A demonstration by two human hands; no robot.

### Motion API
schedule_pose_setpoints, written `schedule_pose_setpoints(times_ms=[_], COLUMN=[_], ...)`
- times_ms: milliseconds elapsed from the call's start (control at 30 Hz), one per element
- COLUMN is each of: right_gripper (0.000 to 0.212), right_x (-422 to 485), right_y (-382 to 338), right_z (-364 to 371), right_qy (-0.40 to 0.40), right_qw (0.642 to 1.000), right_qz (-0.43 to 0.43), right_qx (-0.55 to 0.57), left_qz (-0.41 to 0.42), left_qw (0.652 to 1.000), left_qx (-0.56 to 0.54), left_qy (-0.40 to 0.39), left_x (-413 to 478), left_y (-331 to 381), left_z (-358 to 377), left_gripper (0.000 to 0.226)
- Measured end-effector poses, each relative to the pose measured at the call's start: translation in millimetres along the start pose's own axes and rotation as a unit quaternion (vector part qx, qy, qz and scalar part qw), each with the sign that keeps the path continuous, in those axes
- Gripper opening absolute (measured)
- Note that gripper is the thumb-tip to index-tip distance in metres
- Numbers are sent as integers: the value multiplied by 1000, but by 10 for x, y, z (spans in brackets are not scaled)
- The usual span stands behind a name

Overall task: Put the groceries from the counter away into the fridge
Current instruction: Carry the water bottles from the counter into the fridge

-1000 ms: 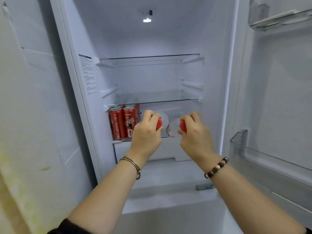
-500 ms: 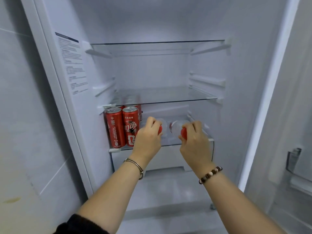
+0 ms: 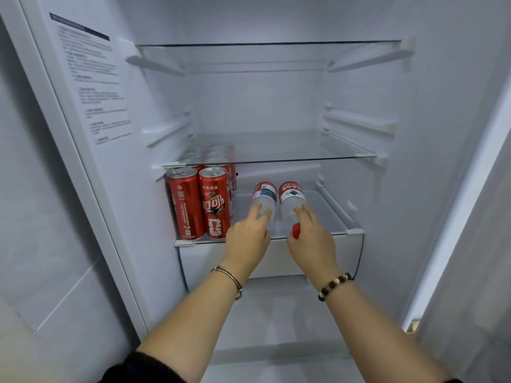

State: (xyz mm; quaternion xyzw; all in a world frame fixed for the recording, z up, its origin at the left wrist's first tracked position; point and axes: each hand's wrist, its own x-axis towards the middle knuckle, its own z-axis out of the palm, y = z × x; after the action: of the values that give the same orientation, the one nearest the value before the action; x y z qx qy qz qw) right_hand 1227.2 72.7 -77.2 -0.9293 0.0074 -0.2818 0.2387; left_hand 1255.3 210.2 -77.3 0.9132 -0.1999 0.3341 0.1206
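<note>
Two clear water bottles with red-and-white labels lie side by side on the fridge's lowest glass shelf (image 3: 336, 217), red caps toward me. My left hand (image 3: 246, 236) rests with straight fingers on the left bottle (image 3: 265, 193). On the right bottle (image 3: 291, 194) lie the straight fingers of my right hand (image 3: 313, 240), and its red cap shows beside my palm. The left bottle's cap is mostly hidden under my left hand. Several red cola cans (image 3: 214, 205) stand upright at the left end of the same shelf, close beside the left bottle.
A white drawer (image 3: 318, 257) sits under the lowest shelf. The middle glass shelf (image 3: 304, 154) and the top glass shelf (image 3: 262, 45) hold nothing. The open fridge door (image 3: 484, 230) stands at the right, a wall at the left.
Both bottles have gone deeper onto the lowest shelf and now lie flat. My fingers, curled round the caps before, are now straightened along the bottles. The camera has moved closer.
</note>
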Motion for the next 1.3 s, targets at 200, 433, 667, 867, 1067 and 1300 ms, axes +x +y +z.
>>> schedule_pose_setpoints(times_ms=[200, 433, 667, 867, 1067, 1300], right_gripper=[54, 53, 47, 45, 55, 64], right_x=[159, 382, 525, 609, 752, 862], right_y=[112, 195, 66, 8, -2, 33], right_z=[197, 273, 379, 435, 487, 514], right_qy=[45, 11, -26, -55, -101, -146], right_qw=[999, 990, 984, 973, 957, 938], right_qz=[14, 110, 118, 132, 126, 105], right_qx=[1, 84, 128, 179, 242, 296], left_qz=[22, 5, -58, -149, -159, -155], left_qw=[999, 995, 990, 986, 981, 975], left_qx=[33, -98, -128, -65, -115, -158], left_qy=[38, -34, -30, -24, -3, -11], left_x=[83, 192, 347, 415, 371, 362], left_y=[-74, -64, -34, -153, -162, -183], left_z=[89, 252, 366, 474, 472, 445], left_gripper=[42, 45, 55, 60, 62, 68])
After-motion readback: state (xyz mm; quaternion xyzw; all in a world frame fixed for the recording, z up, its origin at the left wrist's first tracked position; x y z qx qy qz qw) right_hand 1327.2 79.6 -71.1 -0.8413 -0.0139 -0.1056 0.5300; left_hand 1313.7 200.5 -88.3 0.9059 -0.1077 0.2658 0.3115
